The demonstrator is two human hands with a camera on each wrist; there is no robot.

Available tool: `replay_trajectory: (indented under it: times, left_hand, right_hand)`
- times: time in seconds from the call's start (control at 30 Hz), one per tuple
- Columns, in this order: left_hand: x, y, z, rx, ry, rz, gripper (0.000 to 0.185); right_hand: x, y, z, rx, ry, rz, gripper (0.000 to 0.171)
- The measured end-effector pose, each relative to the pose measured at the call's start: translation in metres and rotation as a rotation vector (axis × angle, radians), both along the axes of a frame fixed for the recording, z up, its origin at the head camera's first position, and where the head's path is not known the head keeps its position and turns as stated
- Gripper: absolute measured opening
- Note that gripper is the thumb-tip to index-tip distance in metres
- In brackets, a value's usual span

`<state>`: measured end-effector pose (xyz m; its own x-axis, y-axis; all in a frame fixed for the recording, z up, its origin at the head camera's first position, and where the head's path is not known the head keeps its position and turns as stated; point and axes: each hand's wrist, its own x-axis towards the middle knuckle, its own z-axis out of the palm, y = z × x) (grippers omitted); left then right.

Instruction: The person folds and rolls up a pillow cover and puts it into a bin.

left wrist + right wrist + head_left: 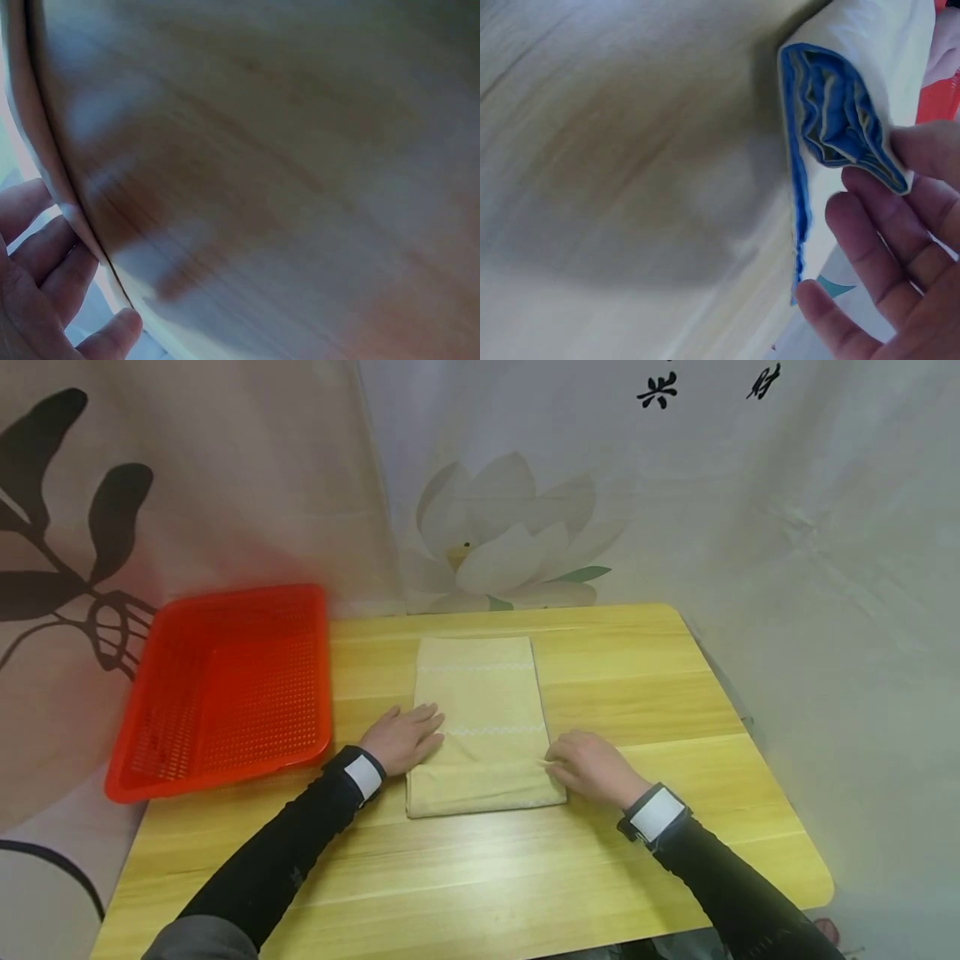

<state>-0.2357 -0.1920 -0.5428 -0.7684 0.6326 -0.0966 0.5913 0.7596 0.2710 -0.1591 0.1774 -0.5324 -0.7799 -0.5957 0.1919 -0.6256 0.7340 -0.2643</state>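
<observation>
A folded beige towel point(487, 718) with thin white zigzag stripes lies in the middle of the wooden table point(487, 877). My left hand point(405, 739) rests flat on the towel's left edge, fingers straight. My right hand point(588, 764) is at the towel's right edge near the front corner, fingers curled. In the right wrist view the right hand point(889, 176) pinches the towel point(870, 60) at its layered edge, and the folds gape open there. The left wrist view is blurred; the left hand's fingers point(45, 270) lie against a wood-coloured surface.
A red perforated plastic basket point(240, 595) stands on the table's left side, with nothing visible in it. A printed curtain with a lotus flower point(502, 543) hangs close behind the table. Bare tabletop lies in front of and to the right of the towel.
</observation>
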Motion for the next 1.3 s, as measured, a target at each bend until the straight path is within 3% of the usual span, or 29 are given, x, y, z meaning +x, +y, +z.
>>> replay_trajectory:
  times: [0.33, 0.73, 0.93, 1.1, 1.17, 1.3]
  left_hand:
    - [0.002, -0.003, -0.006, 0.014, 0.064, -0.011, 0.055]
    - [0.002, -0.003, -0.004, 0.031, 0.075, -0.001, 0.054]
    - [0.002, 0.001, -0.001, -0.001, 0.085, -0.010, 0.054]
    - [-0.001, 0.000, 0.004, -0.004, 0.060, -0.011, 0.056]
    - [0.002, 0.000, 0.009, 0.007, 0.068, -0.013, 0.055]
    - [0.020, -0.004, 0.023, 0.013, 0.106, -0.042, 0.057]
  right_hand:
    - [-0.004, -0.002, -0.008, 0.015, -0.087, -0.039, 0.009]
    - [-0.002, -0.005, -0.004, 0.058, -0.013, -0.024, 0.011]
    - [0.005, -0.007, -0.006, 0.080, 0.045, -0.013, 0.032]
    - [0.018, -0.011, -0.003, 0.075, 0.114, 0.095, 0.052]
    - [0.022, -0.011, -0.005, 0.087, 0.128, 0.135, 0.055]
    - [0.028, -0.008, -0.011, 0.114, 0.095, 0.160, 0.060]
